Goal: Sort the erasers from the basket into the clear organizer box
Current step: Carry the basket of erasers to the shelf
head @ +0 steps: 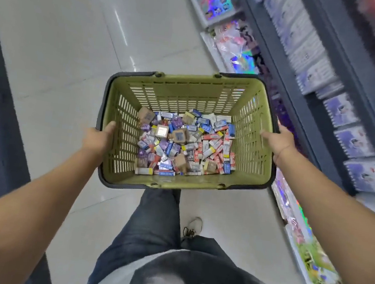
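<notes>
We held the green basket (183, 91) by its rims — our left hand (98, 139) at nine o'clock, our right hand (278, 142) at three — with erasers (186, 146) heaped inside; shelves (321, 64) stood at two o'clock.

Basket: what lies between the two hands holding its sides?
Head view: the basket, its slatted walls and eraser pile, lies between left hand and right hand.

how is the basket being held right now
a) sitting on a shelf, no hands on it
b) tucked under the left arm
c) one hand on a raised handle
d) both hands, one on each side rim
D: the left hand grips the left rim of the basket and the right hand grips its right rim, with the erasers heaped inside.
</notes>
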`<state>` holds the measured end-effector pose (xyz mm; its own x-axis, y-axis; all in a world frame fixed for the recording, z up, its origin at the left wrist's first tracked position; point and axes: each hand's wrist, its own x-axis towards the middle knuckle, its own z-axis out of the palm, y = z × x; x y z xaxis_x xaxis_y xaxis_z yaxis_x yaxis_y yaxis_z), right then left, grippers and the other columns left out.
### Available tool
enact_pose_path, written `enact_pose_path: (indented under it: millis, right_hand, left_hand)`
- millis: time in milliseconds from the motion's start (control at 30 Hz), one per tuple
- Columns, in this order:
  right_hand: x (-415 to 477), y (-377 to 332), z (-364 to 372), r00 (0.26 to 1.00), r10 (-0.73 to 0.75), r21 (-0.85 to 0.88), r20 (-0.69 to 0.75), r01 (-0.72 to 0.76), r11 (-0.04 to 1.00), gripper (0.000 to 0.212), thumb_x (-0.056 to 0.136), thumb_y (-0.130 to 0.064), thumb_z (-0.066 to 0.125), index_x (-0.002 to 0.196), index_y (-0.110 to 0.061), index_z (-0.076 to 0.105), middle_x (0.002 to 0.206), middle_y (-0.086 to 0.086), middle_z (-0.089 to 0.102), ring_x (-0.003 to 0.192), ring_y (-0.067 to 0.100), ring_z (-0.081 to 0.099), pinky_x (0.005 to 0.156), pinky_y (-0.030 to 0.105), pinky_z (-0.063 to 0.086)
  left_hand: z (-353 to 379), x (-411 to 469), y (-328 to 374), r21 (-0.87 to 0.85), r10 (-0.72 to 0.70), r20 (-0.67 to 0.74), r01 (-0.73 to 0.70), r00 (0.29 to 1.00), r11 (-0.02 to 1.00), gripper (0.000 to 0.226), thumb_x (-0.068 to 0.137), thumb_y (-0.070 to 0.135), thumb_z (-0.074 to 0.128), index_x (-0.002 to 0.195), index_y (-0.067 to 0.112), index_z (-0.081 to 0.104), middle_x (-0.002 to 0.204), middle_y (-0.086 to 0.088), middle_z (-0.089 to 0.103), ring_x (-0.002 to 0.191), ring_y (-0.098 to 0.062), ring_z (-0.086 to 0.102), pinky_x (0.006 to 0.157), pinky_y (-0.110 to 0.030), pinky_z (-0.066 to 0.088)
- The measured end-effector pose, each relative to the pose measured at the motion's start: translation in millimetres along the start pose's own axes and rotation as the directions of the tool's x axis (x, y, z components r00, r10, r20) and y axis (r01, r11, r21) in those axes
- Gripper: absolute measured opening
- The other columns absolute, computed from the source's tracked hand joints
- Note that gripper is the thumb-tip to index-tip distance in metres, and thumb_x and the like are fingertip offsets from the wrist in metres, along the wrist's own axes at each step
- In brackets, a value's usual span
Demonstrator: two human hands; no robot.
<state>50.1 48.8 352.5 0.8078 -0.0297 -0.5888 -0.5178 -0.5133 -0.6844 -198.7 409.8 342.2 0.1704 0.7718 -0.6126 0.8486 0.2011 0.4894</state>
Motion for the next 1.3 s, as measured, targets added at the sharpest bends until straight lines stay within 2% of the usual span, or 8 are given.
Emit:
enact_pose_path:
  millis: [333,533,633,767,867,1000,1133,1300]
  right_hand:
    - [87.8,-209.9,152.3,0.994,-0.059,-0.085,0.095,0.067,0.994,0.024,0.083,-0.001,0.065,0.103,-0.014,0.059,0.102,0.019,0.064,0.065,0.019,0.057,0.071,0.035,0.052]
    - [135.1,-308.2,225.7,0.988,-0.077,-0.050,0.135,0.085,0.995,0.028,0.083,0.002,0.063,0.110,-0.005,0.062,0.087,0.010,0.063,0.052,0.010,0.056,0.055,0.026,0.049]
    - [175.5,-371.6,271.1,0.981,-0.093,-0.032,0.173,0.100,0.994,0.020,0.084,0.003,0.062,0.100,-0.008,0.063,0.077,0.004,0.066,0.053,0.012,0.057,0.066,0.035,0.051]
    - [240.8,-445.3,323.8,0.980,-0.078,-0.032,0.183,0.085,0.996,0.033,0.084,0.001,0.064,0.115,-0.007,0.058,0.095,0.009,0.062,0.083,0.023,0.058,0.082,0.043,0.051]
    - [290.5,-512.5,367.5,0.970,-0.082,-0.067,0.228,0.100,0.993,0.025,0.083,0.000,0.064,0.106,-0.011,0.061,0.087,0.007,0.063,0.071,0.023,0.058,0.072,0.037,0.052]
    - [346.9,-608.9,420.9,0.967,-0.075,-0.106,0.243,0.103,0.989,0.024,0.083,-0.002,0.065,0.104,-0.013,0.062,0.100,0.010,0.062,0.077,0.024,0.059,0.085,0.045,0.051]
    - [395.1,-698.4,482.5,0.960,-0.094,-0.128,0.263,0.132,0.983,0.031,0.082,0.000,0.065,0.113,-0.003,0.062,0.091,0.010,0.062,0.065,0.018,0.056,0.084,0.047,0.051]
    - [448.5,-794.0,569.5,0.958,-0.097,-0.108,0.270,0.131,0.986,0.054,0.083,-0.004,0.067,0.133,-0.001,0.048,0.118,0.010,0.059,0.103,0.026,0.058,0.095,0.042,0.047]
  left_hand:
    - [-87.6,127.4,114.5,-0.225,-0.136,-0.074,0.116,0.988,0.967,0.059,0.088,0.048,0.061,0.116,-0.003,0.057,0.108,-0.020,0.063,0.102,-0.038,0.061,0.085,-0.042,0.050]
    - [-125.5,207.5,190.6,-0.192,-0.137,-0.109,0.115,0.985,0.975,0.069,0.088,0.054,0.057,0.126,-0.004,0.053,0.124,-0.023,0.059,0.114,-0.040,0.056,0.098,-0.045,0.045]
    - [-137.4,263.3,241.1,-0.201,-0.159,-0.140,0.129,0.977,0.971,0.067,0.086,0.056,0.060,0.115,-0.004,0.058,0.113,-0.023,0.062,0.107,-0.040,0.059,0.087,-0.041,0.047]
    - [-141.4,331.1,313.6,-0.227,-0.183,-0.146,0.147,0.972,0.963,0.058,0.083,0.057,0.064,0.101,0.002,0.058,0.090,-0.013,0.056,0.084,-0.033,0.056,0.069,-0.035,0.040]
    - [-149.8,383.9,369.7,-0.249,-0.229,-0.173,0.183,0.958,0.951,0.067,0.083,0.057,0.063,0.110,-0.003,0.057,0.094,-0.013,0.054,0.084,-0.030,0.050,0.070,-0.036,0.039]
    - [-167.5,451.1,446.3,-0.245,-0.230,-0.170,0.185,0.958,0.952,0.065,0.085,0.058,0.060,0.110,-0.002,0.056,0.093,-0.012,0.053,0.086,-0.029,0.049,0.070,-0.035,0.038]
    - [-187.6,522.4,513.7,-0.290,-0.246,-0.170,0.190,0.954,0.938,0.054,0.086,0.056,0.061,0.103,0.005,0.052,0.092,-0.011,0.052,0.085,-0.027,0.048,0.071,-0.033,0.036]
    - [-220.3,628.8,587.2,-0.335,-0.254,-0.176,0.185,0.951,0.924,0.064,0.084,0.054,0.065,0.109,-0.005,0.058,0.102,-0.018,0.061,0.094,-0.033,0.059,0.076,-0.037,0.046]
